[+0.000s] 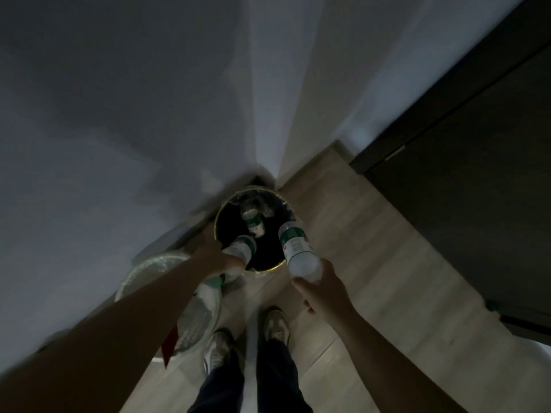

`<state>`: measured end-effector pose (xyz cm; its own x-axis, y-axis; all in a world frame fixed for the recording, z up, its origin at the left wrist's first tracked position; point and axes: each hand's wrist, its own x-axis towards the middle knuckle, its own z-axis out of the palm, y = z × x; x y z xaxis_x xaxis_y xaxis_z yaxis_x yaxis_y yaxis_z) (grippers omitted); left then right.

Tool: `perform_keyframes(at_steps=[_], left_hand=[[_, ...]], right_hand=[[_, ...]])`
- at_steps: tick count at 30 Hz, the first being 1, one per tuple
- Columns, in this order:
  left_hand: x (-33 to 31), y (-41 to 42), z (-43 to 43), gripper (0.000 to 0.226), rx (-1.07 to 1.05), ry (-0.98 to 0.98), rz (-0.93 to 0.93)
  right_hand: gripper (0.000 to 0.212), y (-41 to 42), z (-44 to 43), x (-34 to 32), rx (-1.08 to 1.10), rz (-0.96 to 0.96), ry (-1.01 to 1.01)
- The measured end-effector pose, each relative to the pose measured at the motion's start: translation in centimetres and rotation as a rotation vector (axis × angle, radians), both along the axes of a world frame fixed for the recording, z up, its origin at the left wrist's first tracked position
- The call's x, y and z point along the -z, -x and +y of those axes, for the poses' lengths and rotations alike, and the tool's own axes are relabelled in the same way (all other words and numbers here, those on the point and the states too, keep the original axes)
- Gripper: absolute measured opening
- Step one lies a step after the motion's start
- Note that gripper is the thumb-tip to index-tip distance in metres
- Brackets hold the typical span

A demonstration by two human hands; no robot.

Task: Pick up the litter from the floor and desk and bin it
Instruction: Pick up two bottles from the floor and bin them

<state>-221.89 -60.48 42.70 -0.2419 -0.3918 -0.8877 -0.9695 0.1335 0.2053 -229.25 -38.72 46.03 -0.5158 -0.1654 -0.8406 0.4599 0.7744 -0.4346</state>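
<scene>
1. Plastic bottles are the litter here. The person's left hand [219, 260] grips the left bottle [242, 248] just over the bin [272, 266], near 7 o'clock on its round rim.
2. The right hand [322, 290] holds the right bottle [295, 248] by its fat bottom end. The bottle's top end points down at the bin, near 3 o'clock on the rim.
3. The right hand's thumb and fingers [325, 265] are curled round the bottle's bottom. The left hand's fingers are under the hand and blurred, but they seem to be wrapped round their bottle.
4. Something white and green shows under the left wrist. It is too blurred to tell what it is.
5. One more bottle, the binned bottle [253, 223], already lies inside the bin, near 12 o'clock.
6. The bottles look empty, so they are likely very light, though the dim light makes this hard to be sure of.
7. The clear plastic looks thin. It would likely dent and crackle if squeezed hard, but not break if dropped.
8. The sides look smooth and may slip. The best place to hold is likely round the middle, on the green label, or round the fat bottom.
9. The bin stands in a corner where two walls meet, at 12 o'clock from the shoes [216, 350] on the wood floor [357, 239].
</scene>
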Motion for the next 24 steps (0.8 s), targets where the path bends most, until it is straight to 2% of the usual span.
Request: perform_keyframes(at_steps=[3, 6, 11, 14, 19, 22, 24], left_hand=[[2.4, 0.5, 0.3, 0.06, -0.024, -0.02, 0.032], [4.1, 0.3, 0.7, 0.057, -0.047, 0.058, 0.102], [3.5, -0.1, 1.6, 0.035, 0.226, 0.159, 0.111], [3.2, -1.0, 1.3, 0.025, 0.332, 0.153, 0.087], [1.6, -1.8, 0.8, 0.035, 0.436, 0.171, 0.052], [1.5, -2.6, 0.1, 0.038, 0.448, 0.173, 0.036], [1.5, -3.2, -0.5, 0.038, 0.461, 0.193, 0.044]], right_hand=[[0.061, 0.0, 0.5, 2.4, -0.032, -0.003, -0.024], [0.062, 0.1, 0.7, 3.7, -0.046, -0.003, -0.045], [0.062, 0.4, 0.4, 4.2, -0.098, 0.01, -0.063], [0.063, 0.9, -0.3, 4.0, -0.217, 0.028, -0.133], [0.056, 2.2, -3.1, 3.5, -0.485, 0.073, -0.285], [0.045, 2.6, -5.3, 4.1, -0.697, 0.197, -0.32], [0.036, 2.9, -6.7, 4.3, -0.756, 0.264, -0.341]])
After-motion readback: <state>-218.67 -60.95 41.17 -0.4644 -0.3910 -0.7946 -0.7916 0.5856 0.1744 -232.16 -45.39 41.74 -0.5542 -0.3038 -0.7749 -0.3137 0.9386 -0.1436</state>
